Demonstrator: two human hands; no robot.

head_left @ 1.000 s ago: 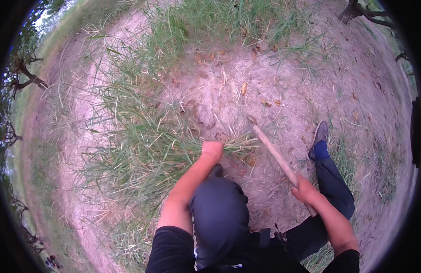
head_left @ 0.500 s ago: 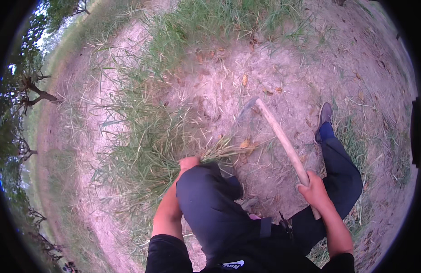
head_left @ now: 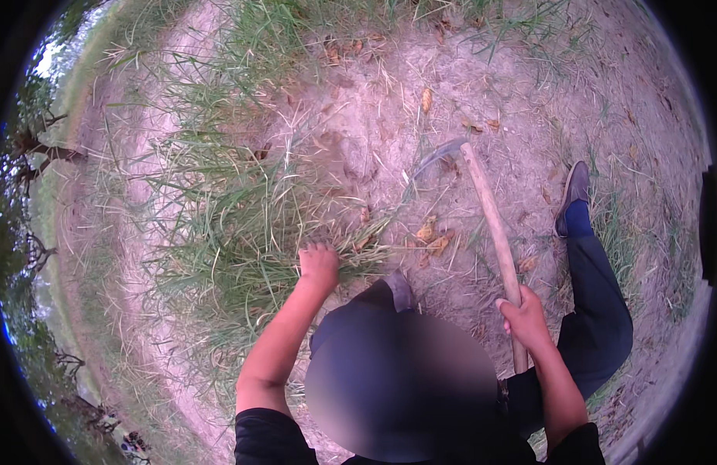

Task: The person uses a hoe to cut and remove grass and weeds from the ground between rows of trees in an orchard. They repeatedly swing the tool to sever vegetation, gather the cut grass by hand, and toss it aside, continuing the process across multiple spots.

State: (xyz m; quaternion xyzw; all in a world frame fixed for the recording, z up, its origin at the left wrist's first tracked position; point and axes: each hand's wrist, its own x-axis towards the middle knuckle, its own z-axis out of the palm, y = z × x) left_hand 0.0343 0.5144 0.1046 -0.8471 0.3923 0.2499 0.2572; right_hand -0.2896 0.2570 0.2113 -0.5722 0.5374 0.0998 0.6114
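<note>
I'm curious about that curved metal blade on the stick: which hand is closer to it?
Right. The right hand grips the wooden handle below the curved blade; the left hand clutches grass, farther left.

The sickle [head_left: 482,209] has a pale tan wooden handle and a dull grey curved blade. The grass tuft [head_left: 242,232] is green streaked with straw yellow, on pinkish-grey sandy ground [head_left: 374,116] dotted with orange-brown dry leaves [head_left: 429,232]. The trousers [head_left: 598,294] are dark navy blue, the shoe [head_left: 575,190] grey-brown.
</note>
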